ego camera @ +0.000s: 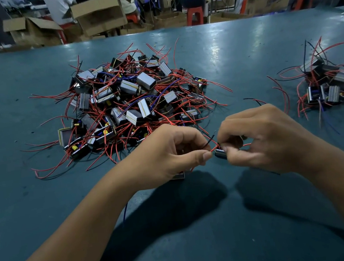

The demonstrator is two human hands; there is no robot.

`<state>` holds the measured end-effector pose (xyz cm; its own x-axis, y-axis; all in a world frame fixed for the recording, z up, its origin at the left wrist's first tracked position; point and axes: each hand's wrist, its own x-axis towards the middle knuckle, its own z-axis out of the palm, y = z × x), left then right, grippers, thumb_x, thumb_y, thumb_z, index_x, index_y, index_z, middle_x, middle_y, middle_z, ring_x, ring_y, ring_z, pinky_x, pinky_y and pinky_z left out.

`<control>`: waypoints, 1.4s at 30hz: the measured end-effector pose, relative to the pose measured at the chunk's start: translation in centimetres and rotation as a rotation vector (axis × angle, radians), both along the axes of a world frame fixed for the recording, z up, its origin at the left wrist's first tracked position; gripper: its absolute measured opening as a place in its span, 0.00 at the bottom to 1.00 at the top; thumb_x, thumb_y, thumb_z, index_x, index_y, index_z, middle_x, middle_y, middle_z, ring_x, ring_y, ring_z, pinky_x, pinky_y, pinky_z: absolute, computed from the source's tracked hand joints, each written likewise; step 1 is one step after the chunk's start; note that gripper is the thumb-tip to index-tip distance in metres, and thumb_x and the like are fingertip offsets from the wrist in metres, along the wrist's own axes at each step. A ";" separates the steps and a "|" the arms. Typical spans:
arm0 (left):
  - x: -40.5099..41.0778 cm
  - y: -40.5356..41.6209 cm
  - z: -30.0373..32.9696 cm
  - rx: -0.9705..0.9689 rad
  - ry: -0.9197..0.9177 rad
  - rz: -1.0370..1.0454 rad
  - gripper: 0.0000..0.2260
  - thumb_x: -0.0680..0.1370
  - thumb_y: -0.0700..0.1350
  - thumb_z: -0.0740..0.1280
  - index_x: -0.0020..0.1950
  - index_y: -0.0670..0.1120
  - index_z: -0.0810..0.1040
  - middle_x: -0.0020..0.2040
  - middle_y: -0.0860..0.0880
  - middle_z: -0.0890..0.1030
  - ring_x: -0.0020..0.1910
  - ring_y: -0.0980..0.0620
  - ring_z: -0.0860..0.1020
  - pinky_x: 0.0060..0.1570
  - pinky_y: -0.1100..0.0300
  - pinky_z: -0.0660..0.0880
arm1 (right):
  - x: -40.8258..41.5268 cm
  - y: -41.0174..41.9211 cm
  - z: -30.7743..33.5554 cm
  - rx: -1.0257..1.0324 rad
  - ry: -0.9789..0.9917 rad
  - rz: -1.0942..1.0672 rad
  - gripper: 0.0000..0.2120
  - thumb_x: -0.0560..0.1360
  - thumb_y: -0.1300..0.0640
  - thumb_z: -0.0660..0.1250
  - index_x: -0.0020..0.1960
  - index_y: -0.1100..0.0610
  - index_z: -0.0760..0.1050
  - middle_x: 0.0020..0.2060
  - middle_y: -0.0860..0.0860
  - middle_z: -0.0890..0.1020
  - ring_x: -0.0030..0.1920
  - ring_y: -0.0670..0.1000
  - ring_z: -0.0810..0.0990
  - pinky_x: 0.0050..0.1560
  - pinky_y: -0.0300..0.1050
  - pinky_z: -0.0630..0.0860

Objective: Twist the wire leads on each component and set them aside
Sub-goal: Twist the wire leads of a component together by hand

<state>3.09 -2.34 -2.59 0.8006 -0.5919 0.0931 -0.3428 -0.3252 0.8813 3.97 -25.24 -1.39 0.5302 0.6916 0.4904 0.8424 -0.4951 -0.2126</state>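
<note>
Over the near middle of the teal table, both forearms reaching in from the bottom corners, wrists raised, knuckles up. Left hand curled, thumb and forefinger pinching the red wire leads at their tips. Right hand curled round a small component, gripping it just beside the left thumb, red leads bridging the gap between the two hands. Most of that component hidden under the right fingers; only a dark corner showing. Another part half tucked beneath the left palm, hard to make out. Behind the hands, a big pile of components tangled in red wire. Far right, a smaller pile, cut off by the frame edge.
</note>
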 end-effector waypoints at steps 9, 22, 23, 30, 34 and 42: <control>-0.1 0.1 0.0 -0.013 0.055 -0.015 0.05 0.78 0.42 0.72 0.45 0.41 0.81 0.39 0.36 0.80 0.35 0.51 0.74 0.36 0.54 0.71 | 0.5 -1.0 0.1 0.104 0.277 0.079 0.04 0.71 0.62 0.71 0.42 0.54 0.80 0.33 0.45 0.80 0.35 0.46 0.79 0.37 0.38 0.74; 0.0 0.2 0.1 0.009 0.038 -0.031 0.05 0.78 0.43 0.72 0.45 0.41 0.81 0.37 0.39 0.80 0.35 0.52 0.75 0.36 0.55 0.72 | 0.6 -0.7 -0.1 0.102 0.304 0.088 0.03 0.73 0.60 0.72 0.42 0.53 0.80 0.33 0.44 0.80 0.34 0.45 0.78 0.37 0.37 0.74; -0.1 0.2 0.2 0.017 0.034 -0.043 0.06 0.78 0.44 0.72 0.45 0.41 0.81 0.37 0.38 0.79 0.35 0.51 0.74 0.35 0.55 0.71 | 0.6 -0.7 0.0 0.094 0.316 0.087 0.03 0.73 0.59 0.72 0.42 0.53 0.80 0.32 0.45 0.80 0.33 0.46 0.78 0.37 0.37 0.74; -0.1 0.6 0.5 0.078 0.006 -0.089 0.06 0.79 0.45 0.71 0.46 0.43 0.81 0.38 0.41 0.80 0.34 0.51 0.73 0.32 0.48 0.71 | 0.7 -1.2 0.3 0.061 0.405 0.111 0.03 0.75 0.57 0.72 0.43 0.55 0.81 0.33 0.46 0.81 0.34 0.48 0.79 0.38 0.37 0.74; 0.1 0.8 0.2 0.081 0.006 -0.078 0.04 0.78 0.46 0.72 0.45 0.46 0.82 0.35 0.46 0.80 0.33 0.53 0.74 0.33 0.54 0.72 | 1.0 -1.9 0.6 0.043 0.409 0.061 0.02 0.74 0.58 0.71 0.42 0.54 0.80 0.32 0.46 0.81 0.33 0.47 0.80 0.39 0.33 0.73; 0.1 1.4 0.9 0.121 -0.054 -0.073 0.12 0.74 0.50 0.76 0.55 0.50 0.81 0.51 0.56 0.83 0.44 0.55 0.79 0.45 0.48 0.77 | 2.5 -2.4 -0.9 -0.065 0.260 -0.270 0.03 0.74 0.53 0.69 0.43 0.49 0.75 0.34 0.41 0.80 0.37 0.44 0.78 0.41 0.43 0.74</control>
<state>3.22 -0.98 -1.70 0.7507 -0.6580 0.0588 -0.4151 -0.4006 0.8169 6.48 -27.60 -2.31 0.7987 0.5354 0.2746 0.6017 -0.7114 -0.3631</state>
